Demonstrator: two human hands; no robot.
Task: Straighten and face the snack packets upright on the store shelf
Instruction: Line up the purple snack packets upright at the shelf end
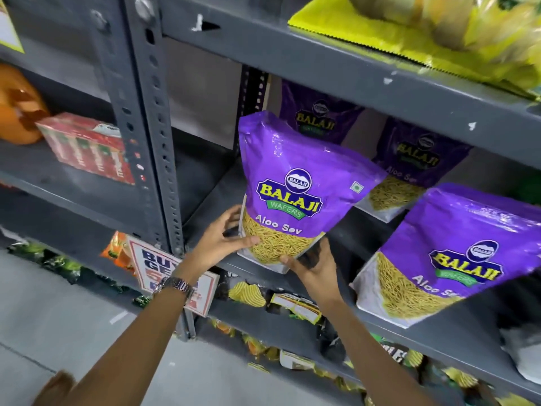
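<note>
Your two hands frame the bottom of the glossy purple "Balaji Wafers Aloo Sev" plastic pouch (pixel 295 189), which stands at the front edge of the dark grey metal shelf (pixel 439 326), its printed face turned toward you and its top leaning slightly back and to the left. Your left hand (pixel 222 238), with a metal-link wristwatch (pixel 175 287) on the wrist, presses against the pouch's lower left corner: the thumb lies across the clear window showing the yellow sev, and the fingers curl round the left side seam. Your right hand (pixel 313 266) cups the lower right corner from below and in front, thumb along the bottom edge, fingers spread up against the dark side gusset. So each grip is closed on the pouch, with the pouch sitting between and just above both hands. To the right, a second purple Aloo Sev pouch (pixel 450 259) stands at the shelf front, tilted with its top leaning right, well apart from your hands. Behind these, two more purple pouches (pixel 415 159) stand deeper in the shelf in shadow. The shelf above carries a yellow plastic bag (pixel 424 33). Left of the perforated grey upright post (pixel 152 127), a red carton pack (pixel 87 148) sits on the neighbouring shelf beside an orange packet (pixel 17 104). A red-and-white offer sign (pixel 172 276) hangs under your left wrist.
</note>
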